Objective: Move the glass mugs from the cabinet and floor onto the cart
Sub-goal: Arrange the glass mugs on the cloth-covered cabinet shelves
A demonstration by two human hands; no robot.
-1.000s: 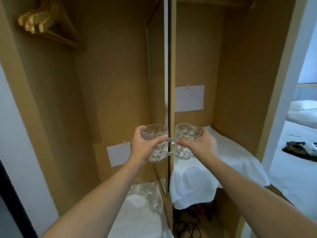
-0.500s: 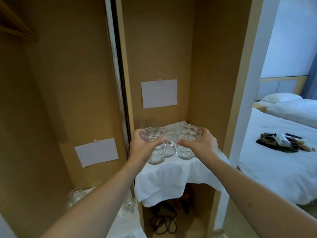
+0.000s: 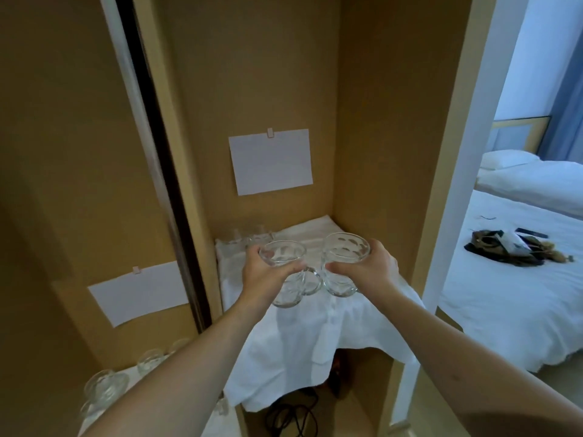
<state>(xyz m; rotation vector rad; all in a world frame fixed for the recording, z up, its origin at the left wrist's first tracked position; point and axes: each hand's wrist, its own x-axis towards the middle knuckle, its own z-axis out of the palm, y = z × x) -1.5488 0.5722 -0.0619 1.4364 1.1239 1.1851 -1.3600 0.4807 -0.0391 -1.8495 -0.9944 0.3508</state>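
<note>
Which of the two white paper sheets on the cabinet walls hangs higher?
The sheet on the back wall, above the white cloth shelf; the other sheet hangs lower, on the left compartment wall.

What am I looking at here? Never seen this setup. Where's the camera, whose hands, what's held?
No robot: one wide-angle camera worn on a person's head, looking forward and down into a brown cabinet. The left hand grips one glass mug, the right hand grips another glass mug, both above a shelf draped in white cloth. More mugs stand at the shelf's back, and others sit low at left. A bed shows at right.
</note>
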